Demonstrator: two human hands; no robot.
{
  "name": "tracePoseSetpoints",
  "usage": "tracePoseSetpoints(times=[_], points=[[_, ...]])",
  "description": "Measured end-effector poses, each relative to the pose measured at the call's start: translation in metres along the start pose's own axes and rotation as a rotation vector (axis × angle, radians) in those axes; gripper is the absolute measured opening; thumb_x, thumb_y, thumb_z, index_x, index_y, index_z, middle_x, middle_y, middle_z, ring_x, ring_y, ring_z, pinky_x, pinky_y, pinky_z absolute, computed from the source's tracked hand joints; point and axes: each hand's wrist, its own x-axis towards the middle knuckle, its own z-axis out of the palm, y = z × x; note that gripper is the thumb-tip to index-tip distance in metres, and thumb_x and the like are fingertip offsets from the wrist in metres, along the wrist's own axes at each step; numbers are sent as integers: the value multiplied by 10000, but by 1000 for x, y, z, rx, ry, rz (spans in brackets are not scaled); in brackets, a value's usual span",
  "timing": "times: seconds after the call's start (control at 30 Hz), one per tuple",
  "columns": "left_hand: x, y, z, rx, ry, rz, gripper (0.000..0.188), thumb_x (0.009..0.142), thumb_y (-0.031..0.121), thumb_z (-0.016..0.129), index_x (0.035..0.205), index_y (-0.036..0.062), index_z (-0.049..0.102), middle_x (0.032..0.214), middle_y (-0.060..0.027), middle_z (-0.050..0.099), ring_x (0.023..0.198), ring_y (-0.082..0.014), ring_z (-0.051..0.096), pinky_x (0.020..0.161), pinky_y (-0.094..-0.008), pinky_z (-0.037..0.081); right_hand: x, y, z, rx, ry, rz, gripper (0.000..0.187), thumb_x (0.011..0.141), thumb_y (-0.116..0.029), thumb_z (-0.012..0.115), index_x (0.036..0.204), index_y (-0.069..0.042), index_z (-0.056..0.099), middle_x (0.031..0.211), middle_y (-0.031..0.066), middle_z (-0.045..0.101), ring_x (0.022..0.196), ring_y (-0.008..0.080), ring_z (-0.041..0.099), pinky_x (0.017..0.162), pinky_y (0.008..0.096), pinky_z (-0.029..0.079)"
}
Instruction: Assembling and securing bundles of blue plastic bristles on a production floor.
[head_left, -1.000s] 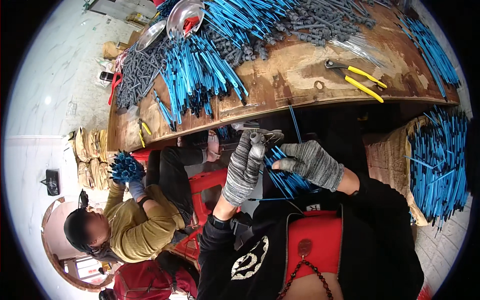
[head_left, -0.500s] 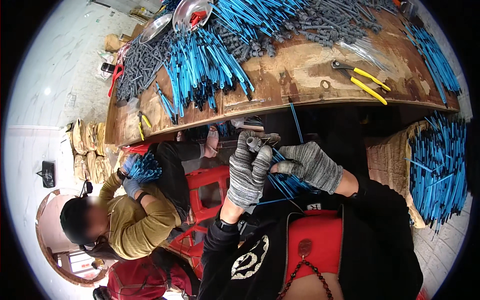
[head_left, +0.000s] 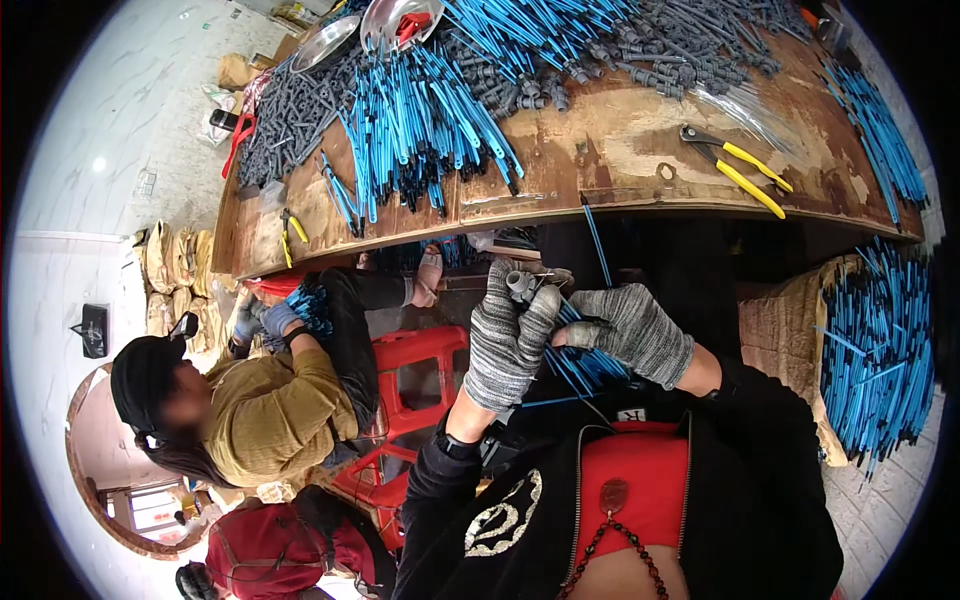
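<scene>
My left hand, in a grey knit glove, is closed round a grey ribbed plastic fitting, its round end facing up. A thin wire-like piece lies across the fingertips beside it. Close on its right, my right hand, gloved the same way, has its fingers curled in a pinch over thin blue sticks. These sticks fan out below both hands, above my lap. Which stick the right fingers grip, and how it meets the fitting, is hidden by the gloves.
Ahead, a worn wooden table bears heaps of blue sticks, grey fittings and yellow-handled pliers. A sack of blue sticks stands right. Left, a co-worker holds a blue bundle near a red stool.
The whole view has shifted slightly. My hands keep nearly the same hold and pose. The co-worker's head has lifted and turned, and their bundle has moved a little.
</scene>
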Motion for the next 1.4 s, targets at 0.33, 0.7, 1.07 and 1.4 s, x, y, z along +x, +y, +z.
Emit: tracePoseSetpoints(times=[0.33, 0.7, 1.07, 1.4], points=[[-39, -10, -43, -159, -70, -185, 285, 841, 101, 635, 1091, 50, 508, 993, -50, 592, 915, -122, 533, 827, -278, 432, 10, -6, 30, 55, 64, -48, 196, 847, -142, 591, 992, -11, 605, 792, 113, 648, 715, 246, 647, 665, 291, 527], [-2, -4, -17, -303, -228, -135, 255, 841, 41, 614, 1065, 25, 494, 1052, -105, 613, 925, -116, 577, 816, -261, 469, 0, -1, 21, 0, 160, 45, 151, 868, -90, 542, 978, -7, 604, 763, 125, 629, 695, 251, 631, 607, 286, 509], [8, -1, -2, -77, -82, -148, 114, 850, 26, 582, 954, 12, 537, 940, -104, 652, 825, -112, 604, 739, -249, 498, -1, 11, 17, -171, 168, 9, 134, 858, -52, 530, 967, -12, 598, 779, 135, 630, 707, 268, 630, 609, 304, 518], [23, -2, -2, -275, -148, -156, 64, 855, 13, 549, 908, 6, 514, 920, -118, 645, 844, -129, 608, 768, -264, 495, -20, 12, -52, -639, 70, 47, 184, 795, -176, 624, 917, -41, 600, 739, 110, 585, 674, 276, 587, 581, 368, 482]])
